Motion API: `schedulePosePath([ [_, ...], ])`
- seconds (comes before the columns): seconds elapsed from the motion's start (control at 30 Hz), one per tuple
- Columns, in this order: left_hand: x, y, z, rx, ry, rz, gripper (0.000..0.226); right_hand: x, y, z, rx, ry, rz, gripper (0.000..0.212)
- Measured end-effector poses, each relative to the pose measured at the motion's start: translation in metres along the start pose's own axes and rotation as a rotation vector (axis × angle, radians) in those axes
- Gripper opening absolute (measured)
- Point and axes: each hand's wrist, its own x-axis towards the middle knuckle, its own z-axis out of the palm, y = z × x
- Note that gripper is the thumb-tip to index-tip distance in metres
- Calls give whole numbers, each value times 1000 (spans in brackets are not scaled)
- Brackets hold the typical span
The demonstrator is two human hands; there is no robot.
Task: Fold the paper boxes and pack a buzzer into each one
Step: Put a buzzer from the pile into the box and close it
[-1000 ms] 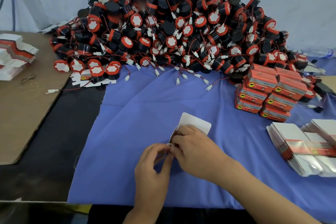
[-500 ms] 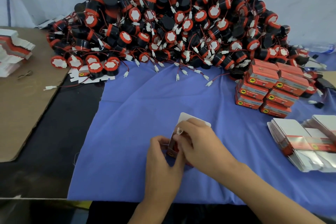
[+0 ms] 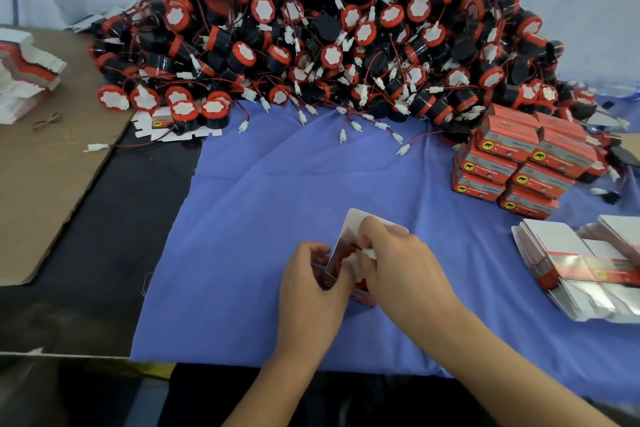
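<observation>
Box (image 3: 350, 229) in work: front-centre of blue cloth (image 3: 263, 191), between both hands, open end facing up toward me, white lid flap standing open at the back. Most of its body is hidden behind my fingers; only the flap, part of the left wall and a red lower corner show. L hand (image 3: 311, 291) grips it from the left, fingers curled round the wall. R hand (image 3: 407, 274) lies over the open end, fingertips pinching the white connector (image 3: 370, 254) of the lead. Buzzer (image 3: 345, 257) sits inside the box; only an arc of red rim + a bit of white face seen, rest covered. Can't tell if it is fully seated. Counts: 1 open box, 1 buzzer in it, 2 hands. Loose buzzer heap (image 3: 329, 42) at back of cloth: too many and too tangled to count, top cut off by frame edge. Packed boxes (image 3: 519, 163) stacked at R, touching front of heap: 8 seen, any behind are hidden. Flat blanks (image 3: 568, 253) at far R: 2 fanned stacks, the farther one cut off by frame edge, sheets too thin to count. 1 more blank stack (image 3: 27, 66) at far L on cardboard sheet (image 3: 59, 191), also cut off. 1 single blank (image 3: 157, 121) lies half under buzzers at L end of heap. Print on packed boxes too small to read.
</observation>
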Motion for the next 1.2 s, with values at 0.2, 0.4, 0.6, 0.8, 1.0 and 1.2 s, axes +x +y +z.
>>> schedulePosePath([
  [0.2, 0, -2, -2, 1, -27, 7, 29, 2, 2, 6, -82, -54, 54, 19],
  [0.4, 0, -6, -1, -18, -27, 23, 27, -1, -1, 1, -110, -169, 16, 15],
  [0.6, 0, -7, -3, -29, -42, 54, 22, -8, 1, 5, -118, -251, -6, 32],
  [0.8, 0, 2, -12, -98, -7, 145, 10, -8, 6, 2, -115, -301, -44, 41],
  [1.0, -4, 1, -22, -27, -24, 279, 23, -15, 3, 5, -174, -267, -61, 40],
  [1.2, -7, -5, -22, 216, 28, 477, 28, -16, 0, 6, -151, -252, -49, 31],
])
